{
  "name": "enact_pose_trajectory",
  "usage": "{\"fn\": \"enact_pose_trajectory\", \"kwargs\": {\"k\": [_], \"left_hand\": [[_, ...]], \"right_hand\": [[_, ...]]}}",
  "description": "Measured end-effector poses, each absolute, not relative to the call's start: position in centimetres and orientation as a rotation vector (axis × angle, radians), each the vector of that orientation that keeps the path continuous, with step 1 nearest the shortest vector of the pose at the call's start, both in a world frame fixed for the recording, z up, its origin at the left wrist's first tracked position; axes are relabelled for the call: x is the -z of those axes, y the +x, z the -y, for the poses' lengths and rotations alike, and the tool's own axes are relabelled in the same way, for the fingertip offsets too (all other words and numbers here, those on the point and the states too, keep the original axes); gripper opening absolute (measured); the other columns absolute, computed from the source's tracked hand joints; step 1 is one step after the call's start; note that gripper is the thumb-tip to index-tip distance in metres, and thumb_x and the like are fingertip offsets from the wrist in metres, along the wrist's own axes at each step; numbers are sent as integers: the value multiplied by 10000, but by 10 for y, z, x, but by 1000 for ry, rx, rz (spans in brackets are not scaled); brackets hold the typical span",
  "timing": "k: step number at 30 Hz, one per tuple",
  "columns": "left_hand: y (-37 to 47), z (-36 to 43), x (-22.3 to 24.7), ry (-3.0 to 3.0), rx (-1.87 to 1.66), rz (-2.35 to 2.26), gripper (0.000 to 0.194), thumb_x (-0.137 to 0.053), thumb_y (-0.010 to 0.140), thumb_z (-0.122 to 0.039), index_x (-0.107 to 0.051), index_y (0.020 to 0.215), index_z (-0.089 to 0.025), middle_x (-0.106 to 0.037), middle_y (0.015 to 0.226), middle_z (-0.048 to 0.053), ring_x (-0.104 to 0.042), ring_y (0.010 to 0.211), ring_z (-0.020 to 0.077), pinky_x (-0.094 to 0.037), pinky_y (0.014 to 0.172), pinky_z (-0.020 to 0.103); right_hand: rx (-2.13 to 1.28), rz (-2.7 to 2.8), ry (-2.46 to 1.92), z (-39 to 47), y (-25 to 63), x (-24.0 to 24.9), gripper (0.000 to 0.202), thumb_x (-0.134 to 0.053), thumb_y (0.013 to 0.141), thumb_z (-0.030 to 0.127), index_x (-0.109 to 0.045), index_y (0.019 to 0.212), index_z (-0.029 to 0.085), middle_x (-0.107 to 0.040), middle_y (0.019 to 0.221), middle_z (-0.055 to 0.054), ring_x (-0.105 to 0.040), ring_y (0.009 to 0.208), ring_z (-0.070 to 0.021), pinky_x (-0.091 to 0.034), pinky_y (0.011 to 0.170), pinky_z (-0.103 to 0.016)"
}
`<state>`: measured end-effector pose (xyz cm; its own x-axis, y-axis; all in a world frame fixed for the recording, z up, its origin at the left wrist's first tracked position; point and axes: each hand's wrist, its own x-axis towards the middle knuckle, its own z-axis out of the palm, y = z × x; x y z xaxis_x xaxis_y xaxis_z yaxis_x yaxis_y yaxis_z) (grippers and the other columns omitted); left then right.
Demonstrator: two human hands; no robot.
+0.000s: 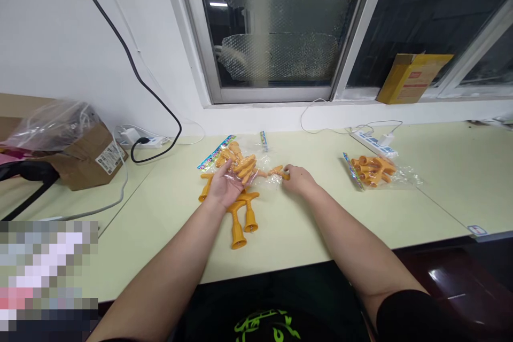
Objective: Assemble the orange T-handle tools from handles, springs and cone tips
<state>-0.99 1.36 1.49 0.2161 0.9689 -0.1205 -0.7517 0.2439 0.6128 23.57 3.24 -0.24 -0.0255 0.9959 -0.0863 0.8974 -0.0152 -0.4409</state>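
Centrally, nearer the desk's (300,240) back edge: filled bag (240,161), left hand (225,188) against it, fingers unclear; right hand (298,180) pinching orange-yellow piece (276,171).

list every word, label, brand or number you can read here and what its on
No text reads clearly.
White label on cardboard box: too small.
Red mark and print on yellow-brown carton: blurred.
Header cards on both plastic bags: too small.
Small colourful strip: too small.
Table-edge sticker: blurred.
Green shirt print: no readable word.
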Motion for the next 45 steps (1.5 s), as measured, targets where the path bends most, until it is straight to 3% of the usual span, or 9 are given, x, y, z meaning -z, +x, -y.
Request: {"fn": "enact_pose_trajectory", "kwargs": {"k": [5,8,14,18,23,29,32,38,45], "left_hand": [[-11,-15,-13,479,-1272,-525,365,-510,1004,-336,-656,1252,-110,-743,1240,161,-702,1179,330,-574,1031,527],[-13,-16,-12,473,-1286,-536,395,-520,1003,-336,-640,1291,-93,-744,1231,167,-696,1197,320,-604,991,469],[-14,-17,-11,464,-1327,-579,447,-540,997,-357,-604,1378,-134,-727,1283,149,-685,1226,312,-622,964,432],[-15,-19,-9,460,-1317,-555,479,-524,1004,-385,-573,1422,-156,-718,1306,148,-669,1256,308,-615,983,446],[-13,-18,-9,453,-1332,-557,427,-519,1010,-373,-612,1369,-161,-747,1240,136,-703,1196,305,-601,1001,492],[-4,-13,-12,496,-1330,-584,386,-511,1016,-357,-666,1281,-124,-763,1189,160,-719,1152,294,-549,1061,525],[-3,-13,-12,517,-1330,-610,368,-514,1014,-355,-687,1220,-104,-761,1187,178,-721,1143,298,-547,1056,523],[0,-13,-9,540,-1318,-604,371,-526,1011,-356,-692,1226,-104,-751,1223,172,-719,1154,307,-546,1052,527],[9,-6,-8,617,-1236,-575,394,-559,1007,-339,-646,1335,-138,-726,1290,172,-698,1203,318,-531,1064,543]], "right_hand": [[-775,1730,-1912,-42,257,-3,202,-662,813,358,-724,934,208,-743,959,-88,-660,836,-233,-419,656,-295],[-847,1486,-1747,-53,269,-1,153,-635,775,321,-689,860,207,-695,843,-44,-614,752,-196,-414,630,-282],[-943,961,-963,-53,272,-13,242,-698,757,419,-562,844,238,-575,794,22,-531,658,-125,-500,662,-275],[-1076,958,-669,-36,266,-27,323,-789,767,465,-541,852,277,-573,811,42,-569,651,-122,-566,685,-303],[-1237,1245,-677,-19,248,-27,313,-842,778,433,-655,933,236,-657,807,11,-676,682,-155,-610,681,-344],[-1408,1271,-729,-13,225,-22,394,-851,770,391,-687,1069,193,-742,905,-44,-724,819,-179,-630,807,-374],[-1505,1102,-733,-14,220,-23,287,-779,815,350,-683,1021,176,-760,896,-71,-725,803,-178,-625,825,-367],[-1740,894,-614,-15,215,-23,233,-572,884,252,-682,1069,165,-773,1128,-120,-752,920,-200,-598,975,-393],[-1724,912,-588,-18,204,-8,199,-751,863,321,-678,1002,201,-778,1026,-81,-747,947,-191,-612,881,-325]]}}
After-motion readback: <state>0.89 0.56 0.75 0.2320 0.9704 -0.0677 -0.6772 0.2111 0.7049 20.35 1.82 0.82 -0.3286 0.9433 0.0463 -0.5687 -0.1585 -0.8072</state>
